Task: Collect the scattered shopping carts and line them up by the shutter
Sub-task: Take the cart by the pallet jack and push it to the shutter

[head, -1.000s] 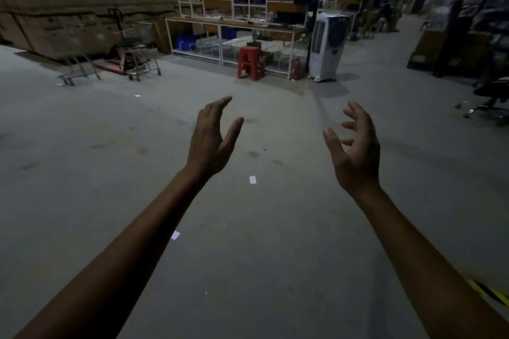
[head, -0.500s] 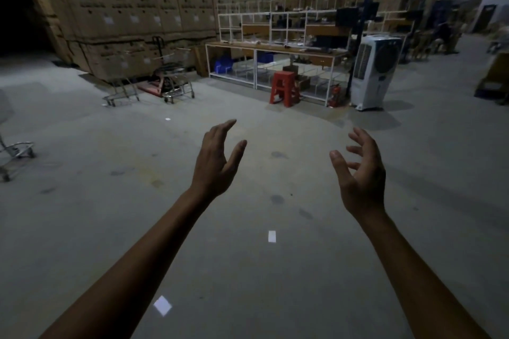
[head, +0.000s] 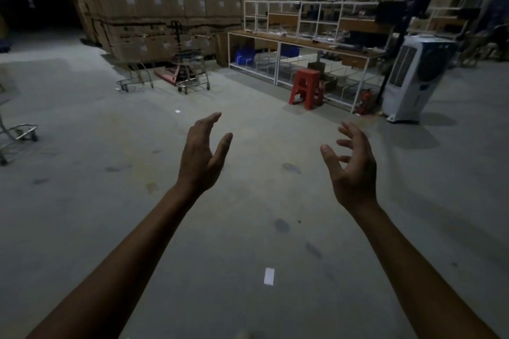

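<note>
both hands are empty. the left hand (head: 202, 157) and the right hand (head: 352, 165) are held out ahead, palms facing each other, fingers spread and half curled, gripping nothing.

three carts are in view, all on the left-hand side:
- the near cart (head: 20, 129) lies far left of the left hand, cut by the frame edge. only its lower frame and wheels show.
- the first far cart (head: 135, 80) and the second far cart (head: 194, 74) stand well ahead and left of the left hand, just beside the stacked cartons (head: 165, 8), with a red pallet jack (head: 168, 76) between them.

we cannot tell the carts' long axes at this range. we judge the left hand the nearer one to every cart, so the coming move calls for a turn leftward.

the floor (head: 248, 228) between the hands and the carts is open. ahead and right of the right hand, the red stool (head: 305, 88), the table (head: 303, 42) and the air cooler (head: 410, 77) bound the room. the shutter is not in view.
</note>
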